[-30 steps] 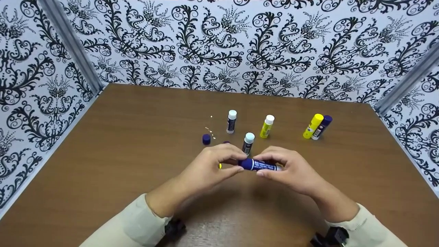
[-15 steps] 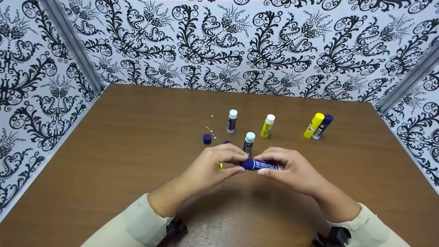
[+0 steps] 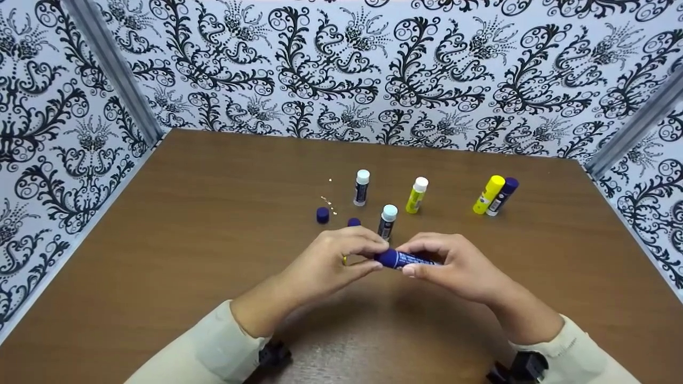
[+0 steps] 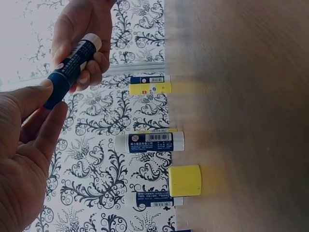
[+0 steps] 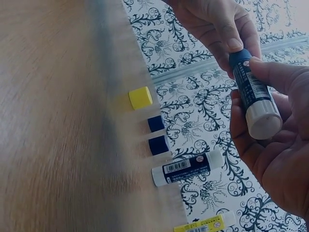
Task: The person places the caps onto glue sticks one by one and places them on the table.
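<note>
- Bare hands meet over a brown wood-grain table [image 3: 213, 202], the left hand [image 3: 325, 261] pinching what looks like the dark blue cap of a dark blue, white-based cylindrical glue stick [image 3: 404, 260].
- The right hand [image 3: 456, 264] grips the stick's printed barrel, holding it tilted above the tabletop.
- The step in hand appears to be working that cap, on or off cannot be told; either would call for a firm right-hand hold and a straight left-hand push or pull.
- Near the left hand sits a yellow plastic cap [image 4: 185, 181].
- Just beyond the hands stands an uncapped dark blue stick with a white top [image 3: 388, 224]; two short, round dark blue caps [image 3: 323, 215] sit to its left.
- Farther back stand an uncapped yellow stick with a white top [image 3: 416, 196] and a second uncapped blue one [image 3: 362, 188].
</note>
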Motion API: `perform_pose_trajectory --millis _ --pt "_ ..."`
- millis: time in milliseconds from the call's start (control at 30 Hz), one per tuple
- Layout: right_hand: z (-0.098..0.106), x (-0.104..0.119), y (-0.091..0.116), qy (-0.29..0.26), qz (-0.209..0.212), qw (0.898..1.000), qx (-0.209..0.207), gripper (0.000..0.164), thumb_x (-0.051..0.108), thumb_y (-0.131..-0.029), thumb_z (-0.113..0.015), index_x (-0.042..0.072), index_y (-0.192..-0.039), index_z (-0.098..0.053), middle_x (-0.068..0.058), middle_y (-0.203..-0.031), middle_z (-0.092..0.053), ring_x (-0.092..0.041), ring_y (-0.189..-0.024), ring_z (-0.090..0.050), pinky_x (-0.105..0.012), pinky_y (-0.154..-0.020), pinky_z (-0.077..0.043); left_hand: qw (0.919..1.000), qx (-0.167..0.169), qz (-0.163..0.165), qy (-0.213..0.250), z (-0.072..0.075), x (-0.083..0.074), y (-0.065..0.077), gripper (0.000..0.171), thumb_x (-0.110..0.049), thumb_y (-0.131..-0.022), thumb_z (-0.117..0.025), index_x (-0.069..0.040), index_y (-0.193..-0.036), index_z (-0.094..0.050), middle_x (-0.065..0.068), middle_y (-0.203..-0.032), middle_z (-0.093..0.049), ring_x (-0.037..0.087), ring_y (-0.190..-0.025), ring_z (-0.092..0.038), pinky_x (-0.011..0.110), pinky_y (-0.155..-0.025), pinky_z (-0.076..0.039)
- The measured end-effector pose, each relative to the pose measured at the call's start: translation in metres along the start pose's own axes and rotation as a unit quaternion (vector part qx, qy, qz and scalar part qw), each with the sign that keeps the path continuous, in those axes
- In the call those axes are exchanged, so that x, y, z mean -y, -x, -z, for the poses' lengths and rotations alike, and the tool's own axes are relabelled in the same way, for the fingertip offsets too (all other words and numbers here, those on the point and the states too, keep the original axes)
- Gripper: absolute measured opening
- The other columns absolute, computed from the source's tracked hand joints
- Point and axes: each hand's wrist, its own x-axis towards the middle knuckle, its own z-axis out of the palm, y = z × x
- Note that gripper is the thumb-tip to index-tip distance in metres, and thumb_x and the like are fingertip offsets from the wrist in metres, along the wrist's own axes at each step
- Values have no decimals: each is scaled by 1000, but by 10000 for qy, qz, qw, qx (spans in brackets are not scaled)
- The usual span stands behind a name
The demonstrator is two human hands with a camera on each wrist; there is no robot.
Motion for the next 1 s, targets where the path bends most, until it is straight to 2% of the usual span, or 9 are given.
perform_pose_trajectory --millis 233,433,633,867,1000 --pt "1 1 -1 -489 64 9986 201 24 3 -98 -69 8 -120 -75 -10 -111 -75 -14 -93 -70 -24 -79 -61 9998 -77 -141 101 0 0 0 27 -6 -93 -76 0 -119 -76 13 -116 -75 21 -107 -72 23 -90 -61" --pt "3 -1 0 -685 53 9970 349 25 2 -98 -68 7 -122 -74 -11 -114 -75 -14 -94 -70 -24 -80 -61 9999 0 -104 42 -1 -1 1 26 -7 -94 -76 0 -119 -76 12 -117 -75 22 -110 -71 21 -93 -60" --pt "3 -2 0 -965 97 9946 365 27 -1 -98 -67 5 -123 -73 -13 -113 -73 -16 -95 -69 -25 -81 -61 9996 -43 -236 -145 -1 -3 -1 26 -9 -95 -75 -1 -120 -76 11 -119 -74 20 -112 -70 21 -96 -59" --pt "3 -2 0 -461 -54 9985 298 23 5 -96 -72 11 -119 -72 -8 -109 -69 -16 -91 -63 -24 -76 -57 9987 -62 -408 -296 -2 -4 -1 26 -5 -95 -75 -1 -121 -75 10 -121 -73 21 -113 -70 19 -98 -57" --pt "4 -1 0 -221 -8 9994 277 22 7 -95 -74 13 -117 -71 -6 -108 -69 -16 -94 -64 -23 -80 -56 9976 -84 -563 -384 -2 -4 -3 27 -5 -94 -76 -2 -120 -75 10 -121 -73 21 -112 -70 18 -97 -57"
